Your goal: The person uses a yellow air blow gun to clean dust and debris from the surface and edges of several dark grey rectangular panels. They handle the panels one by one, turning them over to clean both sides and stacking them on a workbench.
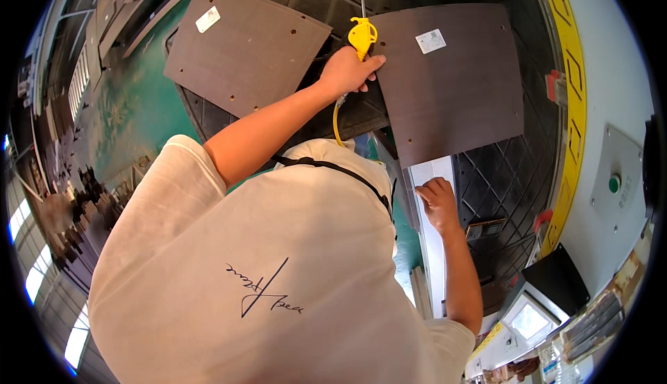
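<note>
My left hand (347,72) is closed around a yellow air blow gun (362,35), whose thin metal nozzle points away from me. A yellow hose (336,121) runs from the gun back towards my body. My left thumb reaches over the left edge of a brown board (451,85) with a slightly curved far edge, small holes and a white label. Left of the gun lies a similar brown board (243,47), partly behind my left forearm. Below the right board's near edge, my right hand (439,205) is apart from it, fingers curled in with nothing visible in them.
Both boards rest on a black surface with a diamond grid (511,182). A yellow guard strip (573,127) runs along the right, beside a grey panel with a green button (614,184). A screen (529,321) stands at the lower right. Green floor (142,106) shows at left.
</note>
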The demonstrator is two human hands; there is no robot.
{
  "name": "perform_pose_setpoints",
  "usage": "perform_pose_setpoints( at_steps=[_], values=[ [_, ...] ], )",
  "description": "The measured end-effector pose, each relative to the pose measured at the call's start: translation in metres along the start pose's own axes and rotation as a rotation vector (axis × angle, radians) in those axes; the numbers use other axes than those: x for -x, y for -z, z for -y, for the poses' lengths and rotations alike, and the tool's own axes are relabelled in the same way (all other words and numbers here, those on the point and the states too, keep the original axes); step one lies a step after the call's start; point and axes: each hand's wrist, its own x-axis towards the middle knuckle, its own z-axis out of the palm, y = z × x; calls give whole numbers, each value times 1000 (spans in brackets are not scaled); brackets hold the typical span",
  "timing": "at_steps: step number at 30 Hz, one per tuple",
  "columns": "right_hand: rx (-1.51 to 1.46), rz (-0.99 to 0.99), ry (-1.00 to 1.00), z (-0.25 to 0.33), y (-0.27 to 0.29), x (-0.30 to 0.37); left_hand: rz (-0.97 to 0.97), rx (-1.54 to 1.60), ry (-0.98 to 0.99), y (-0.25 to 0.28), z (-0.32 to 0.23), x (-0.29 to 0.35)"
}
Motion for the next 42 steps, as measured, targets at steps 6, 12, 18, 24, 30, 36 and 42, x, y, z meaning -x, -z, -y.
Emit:
perform_pose_setpoints(
  at_steps=[6,12,18,24,30,36,42],
  values=[
    [-144,-574,-376,46,-46,-52,-9,-21,41,-2,-4,-3],
    [110,-660,-354,14,-50,-76,-7,24,52,0,-3,-4],
    [498,-835,-657,-196,94,-28,-23,-6,64,-5,-7,-3],
    [338,-792,-784,-228,145,-29,-19,-18,97,-3,-5,-5],
    [193,-711,-658,-182,114,-43,-7,-1,73,-2,-2,-8],
    [86,-471,-389,-45,6,-55,0,19,55,-1,-5,-7],
    [-272,-421,-399,69,-65,-42,14,52,34,-2,-3,-6]
  ],
)
